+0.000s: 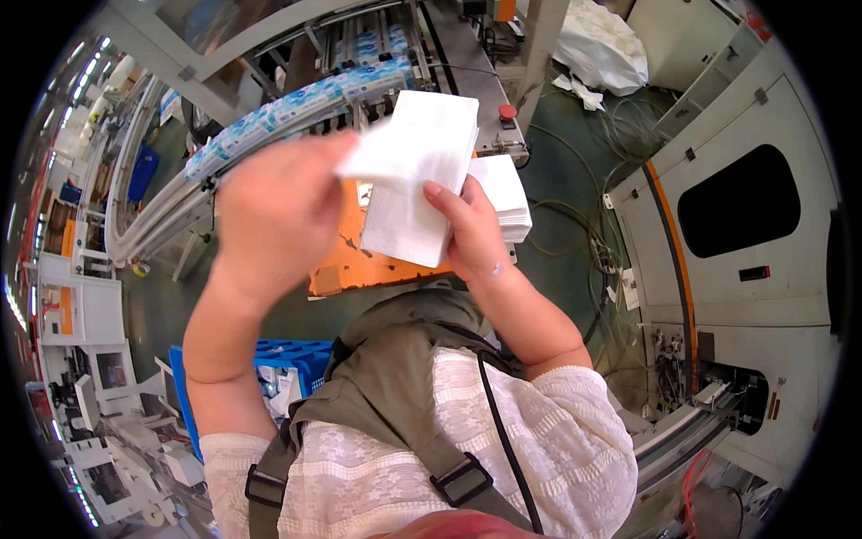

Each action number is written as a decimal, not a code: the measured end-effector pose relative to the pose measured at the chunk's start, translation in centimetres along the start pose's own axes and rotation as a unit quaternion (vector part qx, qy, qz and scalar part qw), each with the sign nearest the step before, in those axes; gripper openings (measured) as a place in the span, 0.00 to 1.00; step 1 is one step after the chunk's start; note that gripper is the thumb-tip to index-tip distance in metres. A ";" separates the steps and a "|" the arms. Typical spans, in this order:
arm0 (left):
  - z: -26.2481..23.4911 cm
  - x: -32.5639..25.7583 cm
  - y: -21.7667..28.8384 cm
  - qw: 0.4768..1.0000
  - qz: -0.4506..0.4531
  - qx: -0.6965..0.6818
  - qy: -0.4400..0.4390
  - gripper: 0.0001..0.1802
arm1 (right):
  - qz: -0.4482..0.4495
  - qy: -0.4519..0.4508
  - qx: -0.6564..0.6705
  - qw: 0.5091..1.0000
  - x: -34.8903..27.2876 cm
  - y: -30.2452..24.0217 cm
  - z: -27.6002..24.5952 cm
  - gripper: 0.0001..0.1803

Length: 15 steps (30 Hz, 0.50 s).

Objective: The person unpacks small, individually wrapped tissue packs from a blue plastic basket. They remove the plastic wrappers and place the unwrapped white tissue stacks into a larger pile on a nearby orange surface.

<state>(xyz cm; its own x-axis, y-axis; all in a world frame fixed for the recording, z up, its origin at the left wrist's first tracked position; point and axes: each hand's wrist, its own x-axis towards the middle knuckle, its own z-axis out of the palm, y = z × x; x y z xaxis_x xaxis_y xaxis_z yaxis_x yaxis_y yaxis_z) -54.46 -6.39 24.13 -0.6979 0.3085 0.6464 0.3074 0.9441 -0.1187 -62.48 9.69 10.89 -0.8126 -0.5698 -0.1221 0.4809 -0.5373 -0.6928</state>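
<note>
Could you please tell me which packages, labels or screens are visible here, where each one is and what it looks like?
Wrapped tissue packs: a curving row on the conveyor, upper left; white and light blue.
Loose tissue stack: white, unwrapped, held up between left hand and right hand.
Second tissue stack: white, behind the right hand, above the orange tray.
Dark window panel: rounded black rectangle on the white machine, right.
Small label: dark strip below that panel.
</note>
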 end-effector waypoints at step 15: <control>1.6 -3.5 -1.5 0.976 0.161 -0.094 -0.114 0.16 | 0.061 -0.099 0.015 0.993 -1.5 0.6 0.3 0.31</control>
<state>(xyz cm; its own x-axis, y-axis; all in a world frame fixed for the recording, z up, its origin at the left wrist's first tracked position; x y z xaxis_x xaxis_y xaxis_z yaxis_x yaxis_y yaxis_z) -53.48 -8.71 20.86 -0.6643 0.6240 0.4114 0.6329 0.7624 -0.1344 -60.88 10.05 10.89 -0.6686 -0.7411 -0.0606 0.5841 -0.4729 -0.6597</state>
